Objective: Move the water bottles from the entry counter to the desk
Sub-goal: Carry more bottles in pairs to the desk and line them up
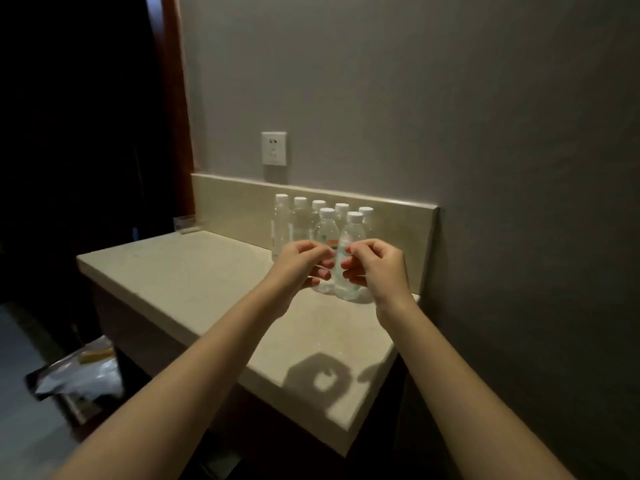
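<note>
We are seeing seven clear water bottles (341,237) with white caps standing clustered at the far right of the beige bench (194,282), against its low backsplash (235,199). Our left hand (301,265) and right hand (375,266) are hovering in front of the two nearest bottles, fingers curled and half closed; we cannot tell whether either is gripping a bottle. A white wall socket (274,148) is sitting above. A bag-lined bin (78,374) is standing on the floor at near left.
</note>
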Motion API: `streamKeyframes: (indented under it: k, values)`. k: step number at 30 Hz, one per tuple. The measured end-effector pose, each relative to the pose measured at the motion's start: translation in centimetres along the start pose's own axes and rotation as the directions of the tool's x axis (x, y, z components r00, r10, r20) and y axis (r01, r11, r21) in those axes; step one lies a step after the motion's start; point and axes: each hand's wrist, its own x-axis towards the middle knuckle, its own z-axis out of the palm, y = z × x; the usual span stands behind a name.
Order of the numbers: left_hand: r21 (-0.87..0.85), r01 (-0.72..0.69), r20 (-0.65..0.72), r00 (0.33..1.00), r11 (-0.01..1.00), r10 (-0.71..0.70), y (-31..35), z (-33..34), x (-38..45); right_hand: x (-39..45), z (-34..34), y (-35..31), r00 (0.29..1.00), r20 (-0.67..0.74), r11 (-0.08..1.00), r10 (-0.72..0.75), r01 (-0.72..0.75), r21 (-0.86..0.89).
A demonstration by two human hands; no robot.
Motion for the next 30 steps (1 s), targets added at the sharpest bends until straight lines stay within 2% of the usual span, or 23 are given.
streamKeyframes:
  k: [6,11,14,17,21,26,30]
  values:
    - [0.073,-0.029,0.113,0.993,0.997,0.021,-1.8,2.1,6.8,4.4,-1.2,4.1,0.988,-0.128,0.994,0.083,-0.092,-0.059]
    - [0.179,-0.083,-0.048,0.994,0.980,0.093,-5.1,0.1,12.4,7.8,-0.5,6.6,0.959,-0.264,0.981,0.100,-0.139,-0.134]
    - [0.319,0.015,-0.059,0.998,0.948,0.004,-7.3,-2.2,15.1,9.9,0.7,7.8,0.936,-0.301,0.955,0.185,-0.243,-0.170]
    - [0.294,0.063,0.016,0.997,0.954,-0.071,-8.3,-3.2,17.2,11.6,2.3,9.0,0.905,-0.346,0.930,0.249,-0.323,-0.175]
    - [0.238,0.006,0.209,0.976,0.971,-0.057,-9.0,-2.4,18.7,12.6,3.7,10.7,0.892,-0.379,0.911,0.245,-0.346,-0.225]
    - [0.253,-0.041,0.249,0.968,0.966,-0.025,-10.4,-2.2,20.0,12.9,3.8,11.4,0.895,-0.397,0.914,0.204,-0.320,-0.251]
    - [0.183,-0.057,0.257,0.966,0.982,0.008,-11.0,-2.3,20.2,12.6,4.0,11.5,0.880,-0.443,0.918,0.173,-0.308,-0.252]
